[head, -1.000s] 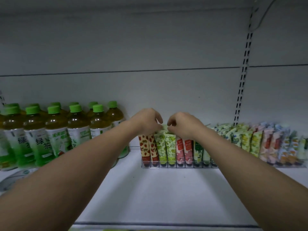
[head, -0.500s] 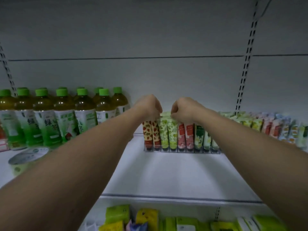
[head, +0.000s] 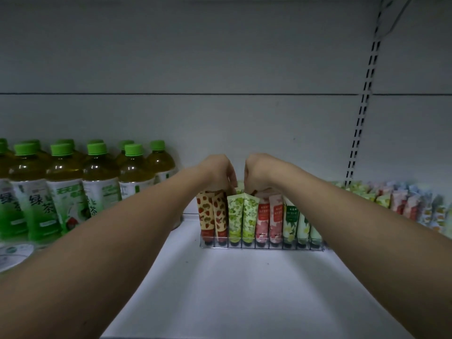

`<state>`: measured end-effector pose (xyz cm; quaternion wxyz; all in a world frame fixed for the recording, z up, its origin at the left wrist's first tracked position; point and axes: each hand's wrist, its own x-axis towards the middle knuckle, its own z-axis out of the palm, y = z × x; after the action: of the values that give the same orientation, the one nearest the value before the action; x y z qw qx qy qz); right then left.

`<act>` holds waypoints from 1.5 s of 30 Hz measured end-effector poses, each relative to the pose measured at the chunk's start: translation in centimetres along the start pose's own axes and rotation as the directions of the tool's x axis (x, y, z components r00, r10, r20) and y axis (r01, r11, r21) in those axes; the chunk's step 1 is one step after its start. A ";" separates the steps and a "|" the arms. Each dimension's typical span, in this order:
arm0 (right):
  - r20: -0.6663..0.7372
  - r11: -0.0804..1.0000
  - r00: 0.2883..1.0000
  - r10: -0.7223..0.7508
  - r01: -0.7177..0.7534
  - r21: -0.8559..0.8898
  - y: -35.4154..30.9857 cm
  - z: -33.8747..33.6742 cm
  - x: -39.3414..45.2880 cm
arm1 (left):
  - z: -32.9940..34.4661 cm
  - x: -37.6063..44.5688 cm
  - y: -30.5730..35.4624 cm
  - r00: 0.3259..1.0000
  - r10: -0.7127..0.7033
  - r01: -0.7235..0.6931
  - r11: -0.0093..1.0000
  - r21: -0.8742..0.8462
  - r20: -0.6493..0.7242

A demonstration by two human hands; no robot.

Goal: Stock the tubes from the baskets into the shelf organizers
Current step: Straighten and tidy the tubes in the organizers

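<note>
Tubes (head: 243, 217) upright in clear organizer (head: 261, 245) at shelf (head: 244, 289) rear, bare shelf in front, bottles (head: 97, 187) crowding left, left hand (head: 217, 173) and right hand (head: 259, 172) curled over green tube tops, grip hidden, right-side packs (head: 403, 201) blurred.

Both bare forearms are being extended forward and slightly upward from the lower corners of the view, converging toward the centre. The left hand (head: 218, 172) is being held knuckles-up, its fingers curled downward and inward. The right hand (head: 259, 172) is being held in a mirrored pose, wrist bent, fingers likewise curled down. The two hands are being kept just beside each other, a narrow gap showing between them. The fingertips are being hidden beneath the knuckles.
</note>
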<state>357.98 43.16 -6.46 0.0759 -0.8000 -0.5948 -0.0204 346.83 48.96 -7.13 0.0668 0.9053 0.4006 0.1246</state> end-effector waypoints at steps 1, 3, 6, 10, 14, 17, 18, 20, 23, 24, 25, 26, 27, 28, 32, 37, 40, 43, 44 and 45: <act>0.004 1.000 1.000 0.000 0.000 0.004 0.1 0.1 0.0 | 0.1 -0.1 -0.2 1.000 -0.002 0.002 1.000 -0.012 -0.008; -0.002 1.000 1.000 -0.007 0.007 0.018 0.4 0.1 -0.2 | 0.1 -0.2 -0.3 1.000 0.006 -0.006 1.000 -0.015 -0.027; -0.019 0.996 0.997 -0.069 0.070 0.058 1.3 -0.1 -0.7 | 0.2 -0.1 -0.3 0.999 0.012 -0.012 1.000 -0.007 -0.033; -0.025 0.981 0.983 -0.182 0.183 0.068 1.5 -0.3 -1.2 | 0.2 0.2 -0.3 0.999 0.037 -0.036 0.999 0.022 -0.029; -0.087 0.967 0.965 -0.247 0.251 0.035 0.9 -0.4 -1.9 | 0.4 0.3 -0.3 0.997 0.053 -0.050 0.997 0.061 -0.047; -0.124 0.964 0.959 -0.253 0.260 0.047 0.8 0.0 -1.9 | 0.3 0.2 -0.2 0.998 0.046 -0.043 0.997 0.067 -0.050; -0.131 0.965 0.959 -0.251 0.259 0.046 0.9 0.1 -1.7 | 0.2 0.2 -0.2 0.998 0.045 -0.041 0.997 0.070 -0.047; -0.124 0.968 0.961 -0.247 0.250 0.010 0.9 0.3 -1.4 | 0.3 0.2 -0.2 0.998 0.046 -0.043 0.997 0.064 -0.049; -0.104 0.969 0.966 -0.238 0.230 -0.086 1.0 0.4 -1.0 | 0.4 0.2 0.1 0.997 0.054 -0.051 0.997 0.050 -0.063; -0.102 0.969 0.966 -0.238 0.228 -0.097 1.0 0.5 -1.0 | 0.4 0.2 0.1 0.997 0.053 -0.051 0.998 0.045 -0.063; -0.104 0.969 0.966 -0.236 0.226 -0.097 1.1 0.5 -0.9 | 0.4 0.2 0.2 0.997 0.053 -0.050 0.998 0.039 -0.062; -0.109 0.969 0.966 -0.236 0.226 -0.095 1.1 0.5 -1.0 | 0.4 0.2 0.2 0.997 0.051 -0.049 0.998 0.034 -0.062; -0.111 0.970 0.966 -0.235 0.225 -0.095 1.1 0.4 -1.0 | 0.4 0.2 0.2 0.997 0.049 -0.047 0.998 0.031 -0.063; -0.112 0.970 0.965 -0.235 0.225 -0.097 1.2 0.4 -1.0 | 0.4 0.2 0.2 0.997 0.046 -0.044 0.999 0.028 -0.064; -0.116 0.968 0.964 -0.240 0.229 -0.106 1.2 0.5 -1.0 | 0.5 0.1 0.1 0.997 0.040 -0.039 0.999 0.012 -0.060; -0.111 0.968 0.961 -0.252 0.251 -0.022 1.5 0.0 -1.5 | 0.3 -1.0 0.1 0.991 0.055 -0.063 0.996 -0.063 -0.125; -0.128 0.964 0.964 -0.234 0.247 0.099 1.9 -1.0 -2.7 | -0.4 -1.9 0.0 0.982 0.038 -0.066 0.987 -0.149 -0.185; -0.070 0.961 0.969 -0.237 0.245 0.129 1.7 -1.5 -4.2 | -0.6 -2.9 0.3 0.992 0.058 -0.072 0.989 -0.132 -0.111; -0.046 0.964 0.970 -0.237 0.241 0.116 1.6 -1.4 -4.5 | -0.4 -3.1 0.4 0.994 0.069 -0.078 0.991 -0.107 -0.085; -0.028 0.967 0.972 -0.233 0.235 0.097 1.5 -1.4 -4.8 | -0.3 -3.2 0.5 0.995 0.076 -0.081 0.993 -0.087 -0.068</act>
<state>358.11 38.02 -5.84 0.1177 -0.7193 -0.6846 -0.0061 344.97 46.25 -7.30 0.0895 0.9119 0.3606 0.1743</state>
